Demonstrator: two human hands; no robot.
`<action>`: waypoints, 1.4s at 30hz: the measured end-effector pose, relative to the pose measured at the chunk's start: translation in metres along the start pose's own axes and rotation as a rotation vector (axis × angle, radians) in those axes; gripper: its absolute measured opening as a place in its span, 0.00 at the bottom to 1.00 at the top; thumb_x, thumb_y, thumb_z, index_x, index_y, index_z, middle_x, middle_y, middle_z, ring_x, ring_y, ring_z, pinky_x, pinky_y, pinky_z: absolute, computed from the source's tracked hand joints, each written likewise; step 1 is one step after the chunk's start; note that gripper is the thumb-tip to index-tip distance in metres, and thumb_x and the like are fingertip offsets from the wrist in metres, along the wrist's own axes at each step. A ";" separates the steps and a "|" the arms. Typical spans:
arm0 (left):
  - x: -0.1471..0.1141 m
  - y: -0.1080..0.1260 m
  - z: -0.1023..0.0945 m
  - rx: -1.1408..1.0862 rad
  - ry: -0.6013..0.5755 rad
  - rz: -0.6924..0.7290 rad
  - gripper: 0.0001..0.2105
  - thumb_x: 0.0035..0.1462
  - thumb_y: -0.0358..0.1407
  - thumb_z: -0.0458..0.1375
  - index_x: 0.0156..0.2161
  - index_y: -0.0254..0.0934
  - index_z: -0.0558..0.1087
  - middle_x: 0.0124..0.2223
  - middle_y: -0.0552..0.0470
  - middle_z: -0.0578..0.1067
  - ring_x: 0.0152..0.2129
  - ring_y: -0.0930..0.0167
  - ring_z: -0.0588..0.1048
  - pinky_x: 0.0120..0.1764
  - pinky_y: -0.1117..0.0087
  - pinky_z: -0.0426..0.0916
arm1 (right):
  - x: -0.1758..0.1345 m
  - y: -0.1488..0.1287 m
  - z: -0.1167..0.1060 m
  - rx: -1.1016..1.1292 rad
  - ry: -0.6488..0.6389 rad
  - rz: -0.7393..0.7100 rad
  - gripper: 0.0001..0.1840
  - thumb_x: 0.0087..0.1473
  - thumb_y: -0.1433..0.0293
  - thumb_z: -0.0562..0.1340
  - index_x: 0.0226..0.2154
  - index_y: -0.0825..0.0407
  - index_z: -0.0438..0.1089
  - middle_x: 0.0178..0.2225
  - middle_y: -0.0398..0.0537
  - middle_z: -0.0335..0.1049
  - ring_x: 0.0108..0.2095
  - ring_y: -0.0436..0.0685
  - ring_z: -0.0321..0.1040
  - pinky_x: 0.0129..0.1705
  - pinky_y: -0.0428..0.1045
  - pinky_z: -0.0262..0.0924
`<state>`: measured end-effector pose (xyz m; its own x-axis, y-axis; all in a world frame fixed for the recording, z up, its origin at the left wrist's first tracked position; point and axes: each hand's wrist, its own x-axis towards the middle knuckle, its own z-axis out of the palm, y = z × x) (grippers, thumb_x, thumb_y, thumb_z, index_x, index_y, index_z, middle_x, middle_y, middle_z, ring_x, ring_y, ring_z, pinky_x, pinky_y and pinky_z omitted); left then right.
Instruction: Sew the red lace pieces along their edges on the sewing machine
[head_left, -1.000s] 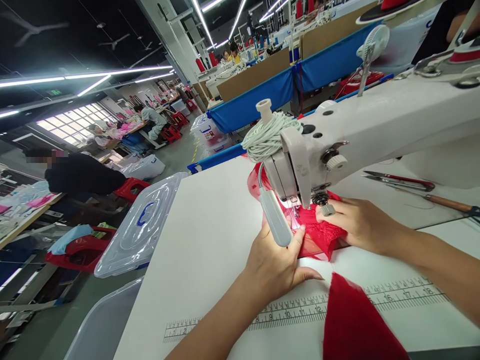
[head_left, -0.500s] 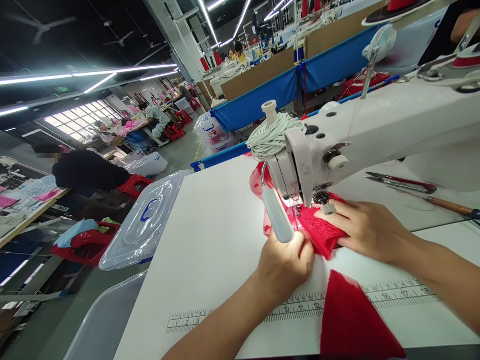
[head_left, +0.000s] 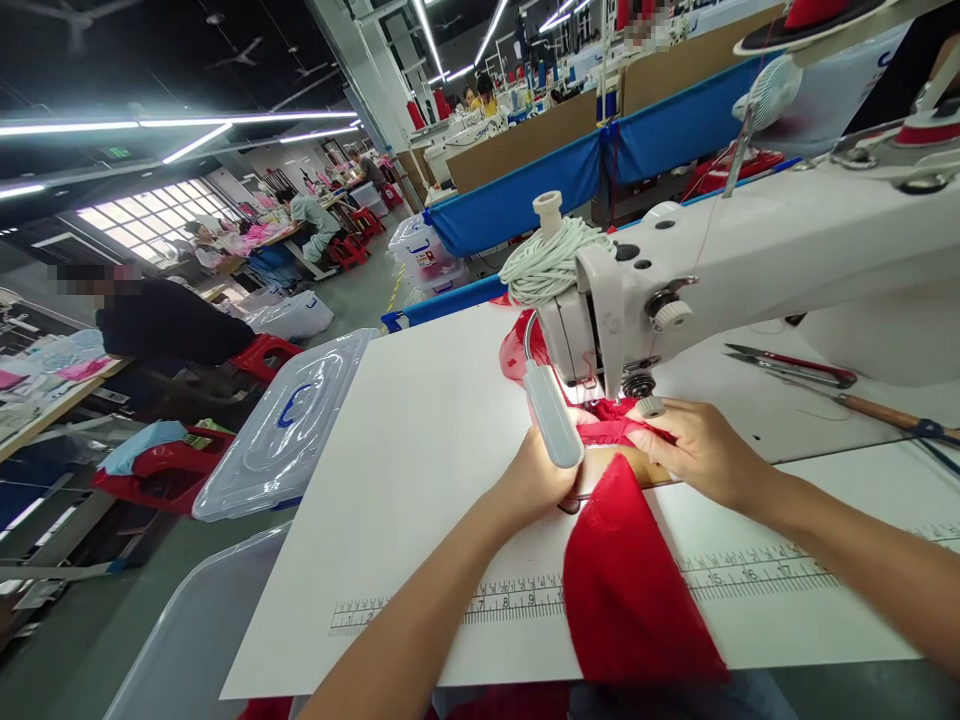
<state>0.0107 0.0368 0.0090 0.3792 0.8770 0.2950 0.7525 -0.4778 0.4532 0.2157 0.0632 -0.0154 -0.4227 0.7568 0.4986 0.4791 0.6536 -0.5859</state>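
Red lace fabric (head_left: 606,431) stretches between my two hands just in front of the needle area of a white sewing machine (head_left: 757,255). My left hand (head_left: 541,468) is closed on the fabric's left end, partly covered by the small grey lamp (head_left: 553,415). On the other side, my right hand (head_left: 697,445) pinches the fabric with thumb and fingers. A separate-looking red cloth piece (head_left: 637,580) lies below, its tip close under my hands and its wide end over the table's front edge. More sheer red fabric (head_left: 517,350) lies behind the lamp.
Thread snips (head_left: 795,365) and a wooden-handled tool (head_left: 885,410) lie right of the machine. A ruler scale (head_left: 517,598) runs along the white table (head_left: 360,480). Lidded plastic boxes (head_left: 292,425) stand at the left. A co-worker (head_left: 172,315) sits beyond.
Both hands have lifted the lace fabric edge and pulled it taut, baring the metal plate below. My left hand has moved slightly left. The loose red piece has shifted left and up.
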 end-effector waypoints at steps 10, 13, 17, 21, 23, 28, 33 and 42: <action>-0.006 0.007 0.011 -0.346 0.011 -0.140 0.17 0.62 0.31 0.49 0.25 0.41 0.46 0.23 0.59 0.51 0.20 0.75 0.54 0.24 0.72 0.55 | -0.012 0.011 -0.007 -0.356 0.152 -0.160 0.11 0.54 0.80 0.53 0.31 0.48 0.64 0.27 0.41 0.69 0.20 0.49 0.60 0.20 0.46 0.48; -0.006 0.003 0.008 -0.380 -0.026 -0.137 0.18 0.66 0.36 0.48 0.25 0.41 0.49 0.24 0.58 0.55 0.22 0.75 0.57 0.25 0.72 0.56 | -0.014 0.008 -0.013 -0.368 0.227 -0.166 0.15 0.53 0.83 0.51 0.37 0.48 0.64 0.33 0.42 0.73 0.20 0.48 0.61 0.21 0.45 0.52; -0.003 0.001 0.003 -0.394 -0.083 -0.107 0.17 0.66 0.37 0.49 0.24 0.40 0.53 0.24 0.57 0.58 0.23 0.74 0.60 0.28 0.71 0.59 | -0.012 -0.003 -0.011 -0.254 -0.001 -0.246 0.11 0.61 0.73 0.55 0.46 0.51 0.66 0.27 0.40 0.70 0.16 0.47 0.57 0.19 0.45 0.52; -0.003 0.001 -0.005 -0.405 -0.140 -0.112 0.13 0.65 0.35 0.49 0.26 0.39 0.61 0.25 0.56 0.63 0.23 0.73 0.64 0.28 0.72 0.64 | -0.008 -0.002 -0.002 -0.229 0.004 -0.233 0.10 0.66 0.70 0.53 0.39 0.50 0.70 0.24 0.41 0.65 0.22 0.50 0.63 0.23 0.45 0.56; -0.003 0.001 -0.009 -0.408 -0.175 -0.128 0.11 0.66 0.32 0.48 0.30 0.38 0.66 0.26 0.56 0.66 0.22 0.74 0.66 0.26 0.73 0.66 | -0.007 0.000 -0.001 -0.186 0.035 -0.216 0.14 0.68 0.70 0.52 0.32 0.50 0.69 0.25 0.43 0.65 0.24 0.50 0.63 0.25 0.45 0.57; -0.004 0.003 -0.004 -0.337 -0.171 -0.128 0.04 0.59 0.29 0.54 0.33 0.38 0.68 0.26 0.58 0.68 0.19 0.75 0.67 0.22 0.75 0.64 | -0.008 0.001 0.001 -0.172 0.068 -0.224 0.15 0.68 0.69 0.53 0.30 0.49 0.69 0.23 0.41 0.62 0.22 0.50 0.60 0.25 0.45 0.56; -0.004 -0.001 0.013 -0.166 -0.044 -0.057 0.06 0.58 0.28 0.56 0.30 0.37 0.68 0.30 0.54 0.71 0.28 0.72 0.71 0.32 0.72 0.68 | -0.011 0.001 -0.001 -0.217 0.040 -0.265 0.11 0.67 0.69 0.54 0.36 0.50 0.70 0.27 0.43 0.68 0.24 0.51 0.64 0.26 0.45 0.57; -0.024 -0.001 0.018 0.179 -0.013 0.207 0.12 0.65 0.24 0.49 0.36 0.37 0.73 0.33 0.51 0.74 0.29 0.72 0.72 0.28 0.74 0.66 | -0.017 0.004 -0.010 -0.375 0.001 -0.336 0.15 0.58 0.82 0.50 0.29 0.50 0.65 0.26 0.42 0.65 0.23 0.50 0.60 0.22 0.46 0.51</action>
<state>0.0104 0.0175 -0.0135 0.5411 0.7626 0.3544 0.7410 -0.6317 0.2279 0.2324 0.0526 -0.0198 -0.6000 0.5041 0.6212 0.5606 0.8189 -0.1230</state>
